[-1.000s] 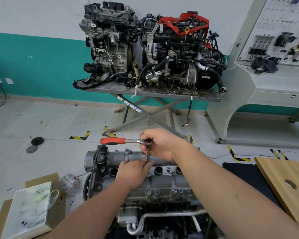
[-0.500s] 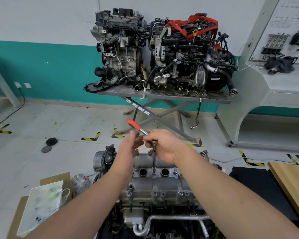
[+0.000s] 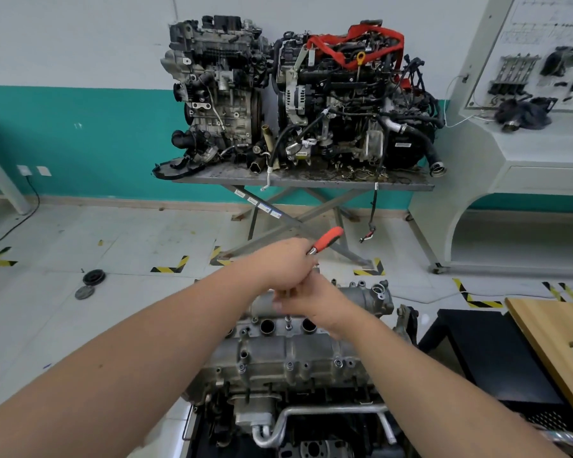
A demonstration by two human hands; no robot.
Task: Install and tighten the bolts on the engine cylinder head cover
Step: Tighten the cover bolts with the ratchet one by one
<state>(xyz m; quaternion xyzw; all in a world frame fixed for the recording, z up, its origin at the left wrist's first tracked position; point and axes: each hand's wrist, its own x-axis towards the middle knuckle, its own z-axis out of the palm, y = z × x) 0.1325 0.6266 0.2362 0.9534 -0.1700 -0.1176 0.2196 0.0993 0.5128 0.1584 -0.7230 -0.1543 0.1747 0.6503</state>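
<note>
Right now both hands meet over the cylinder head cover [image 3: 288,345], which sits on top of the engine low in the frame, nearest the camera. Left hand [image 3: 286,264] is curled round the ratchet [image 3: 326,239] near its head, orange grip sticking up and away to the right, prob. so the handle has room to swing w/o hitting the casting. Right hand [image 3: 306,300] sits just under it, fingers [image 3: 278,305] bent in a pinch, apparently steadying the extension shaft upright over a bolt [image 3: 288,322] between two round plug wells; the shaft itself is mostly hidden, so can't confirm contact. More bolts show along the cover's near edge, seated or not I can't tell. Two other engines stand on the bench [image 3: 298,181] by the wall. White labels on its leg, too small to read; no brand legible anywhere.
</note>
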